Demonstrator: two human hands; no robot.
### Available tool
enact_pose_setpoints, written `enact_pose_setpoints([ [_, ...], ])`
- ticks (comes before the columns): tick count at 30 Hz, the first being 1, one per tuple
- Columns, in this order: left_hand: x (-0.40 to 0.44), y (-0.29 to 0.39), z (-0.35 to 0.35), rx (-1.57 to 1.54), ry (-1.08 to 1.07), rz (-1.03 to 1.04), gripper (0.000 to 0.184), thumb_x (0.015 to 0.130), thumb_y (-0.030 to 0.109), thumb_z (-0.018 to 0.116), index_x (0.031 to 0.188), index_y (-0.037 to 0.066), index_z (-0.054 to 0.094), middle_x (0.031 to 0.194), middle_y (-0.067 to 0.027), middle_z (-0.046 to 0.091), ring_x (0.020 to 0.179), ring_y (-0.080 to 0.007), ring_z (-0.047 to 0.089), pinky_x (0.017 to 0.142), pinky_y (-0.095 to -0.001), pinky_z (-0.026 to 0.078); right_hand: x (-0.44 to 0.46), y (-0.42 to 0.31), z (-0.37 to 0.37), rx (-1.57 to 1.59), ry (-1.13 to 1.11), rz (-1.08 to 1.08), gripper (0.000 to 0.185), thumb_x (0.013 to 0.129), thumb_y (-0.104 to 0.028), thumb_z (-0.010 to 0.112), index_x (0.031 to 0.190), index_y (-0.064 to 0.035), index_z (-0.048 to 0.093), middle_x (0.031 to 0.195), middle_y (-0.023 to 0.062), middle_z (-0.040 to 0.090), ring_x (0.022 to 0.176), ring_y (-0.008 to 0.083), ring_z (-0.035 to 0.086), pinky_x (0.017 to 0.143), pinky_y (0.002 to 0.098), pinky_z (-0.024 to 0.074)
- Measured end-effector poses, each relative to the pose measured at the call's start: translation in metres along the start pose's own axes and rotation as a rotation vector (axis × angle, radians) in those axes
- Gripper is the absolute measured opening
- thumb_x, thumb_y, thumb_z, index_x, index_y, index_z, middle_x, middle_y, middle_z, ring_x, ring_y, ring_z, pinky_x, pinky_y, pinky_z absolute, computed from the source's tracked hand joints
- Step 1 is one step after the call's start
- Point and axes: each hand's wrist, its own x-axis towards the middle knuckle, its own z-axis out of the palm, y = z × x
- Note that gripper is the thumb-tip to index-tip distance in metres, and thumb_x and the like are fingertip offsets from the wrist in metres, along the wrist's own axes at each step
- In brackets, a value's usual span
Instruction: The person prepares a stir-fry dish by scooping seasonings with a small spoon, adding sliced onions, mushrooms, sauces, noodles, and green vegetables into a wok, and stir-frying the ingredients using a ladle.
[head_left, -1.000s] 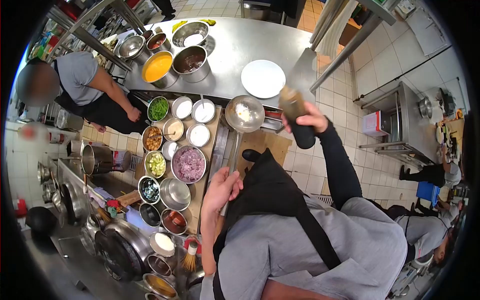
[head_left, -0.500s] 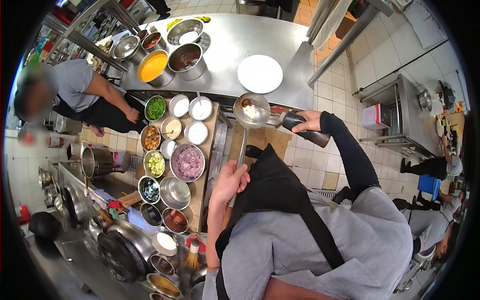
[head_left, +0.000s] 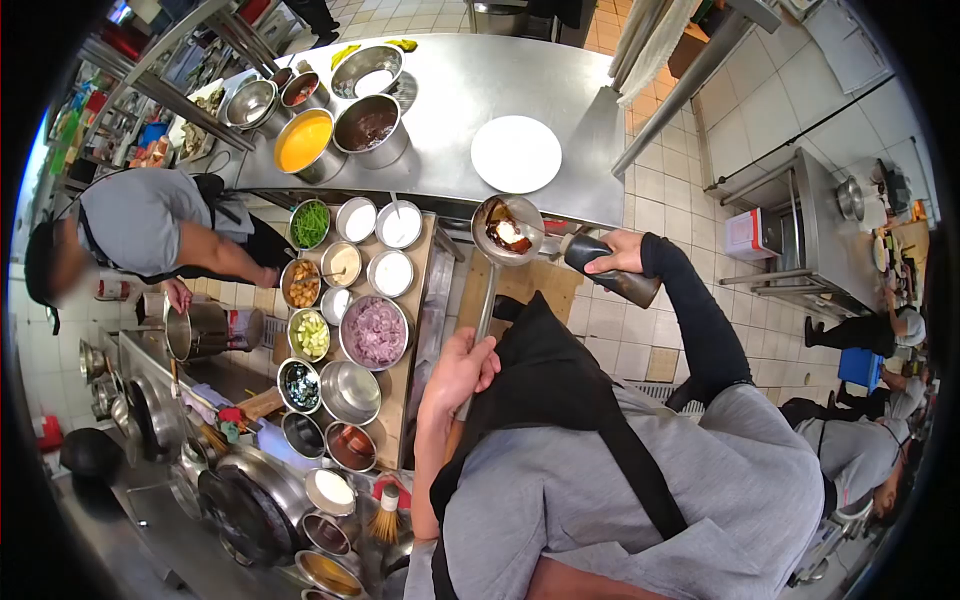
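My left hand point(head_left: 460, 365) is closed round the long handle of a metal ladle point(head_left: 487, 238). The ladle's bowl faces up in front of the counter's near edge, with dark brown sauce and a bright glare in it. In my right hand point(head_left: 617, 252) is a dark squeeze bottle point(head_left: 632, 287), tipped on its side. Its nozzle points left at the rim of the ladle. Beyond the ladle lies a round white plate point(head_left: 516, 154) with nothing on it.
Pots of orange sauce point(head_left: 303, 142) and brown sauce point(head_left: 370, 128) stand on the steel counter point(head_left: 445, 90). Left of me, bowls of chopped onion point(head_left: 375, 332), greens point(head_left: 311, 225) and white powders crowd a board. A co-worker point(head_left: 150, 225) leans over a tall pot point(head_left: 196, 331).
Dark sauce now covers more of the ladle's bowl. The bottle's nozzle has drawn slightly right, off the bowl. The co-worker has bent toward the tall pot, one hand at its rim.
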Motion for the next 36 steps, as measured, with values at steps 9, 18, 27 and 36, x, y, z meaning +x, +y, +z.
enact_pose_setpoints([
  [9,-0.014,0.025,-0.005,-0.052,-0.010,0.031,0.020,0.106,0.019,0.052,0.100,0.000,0.050,0.072,-0.0096,0.063,0.043,-0.0079,0.045,0.039,-0.0227,0.031,0.020,-0.034,0.035,0.862,-0.071,-0.554,0.066,0.089,-0.012,0.075,0.146,-0.0019,0.045,0.124,0.0070,0.065,0.108,0.0173,0.063,0.100,0.0343,0.0493],
  [18,-0.009,0.051,-0.021,-0.041,0.009,0.133,0.018,0.105,0.018,0.053,0.102,0.000,0.054,0.074,-0.0095,0.065,0.043,-0.0081,0.043,0.039,-0.0233,0.031,-0.106,-0.235,-0.186,0.405,0.723,-1.473,0.045,0.092,-0.037,0.070,0.116,0.0002,0.064,0.101,0.0110,0.071,0.091,0.0191,0.068,0.084,0.0348,0.0551],
  [27,-0.008,0.043,-0.027,-0.091,0.094,0.091,0.019,0.104,0.017,0.053,0.098,-0.001,0.055,0.073,-0.0091,0.064,0.043,-0.0087,0.043,0.040,-0.0235,0.031,-0.095,-0.290,-0.330,0.192,1.762,-1.083,0.054,0.084,-0.029,0.082,0.121,0.0037,0.061,0.113,0.0153,0.070,0.103,0.0239,0.067,0.093,0.0347,0.0519],
  [36,-0.002,0.036,-0.035,-0.164,0.145,0.107,0.020,0.104,0.019,0.055,0.098,0.000,0.051,0.074,-0.0104,0.064,0.045,-0.0080,0.046,0.039,-0.0223,0.032,-0.076,-0.303,-0.287,-0.260,2.385,-1.009,0.055,0.084,-0.016,0.077,0.129,0.0059,0.054,0.119,0.0218,0.064,0.109,0.0320,0.064,0.096,0.0386,0.0501],
])
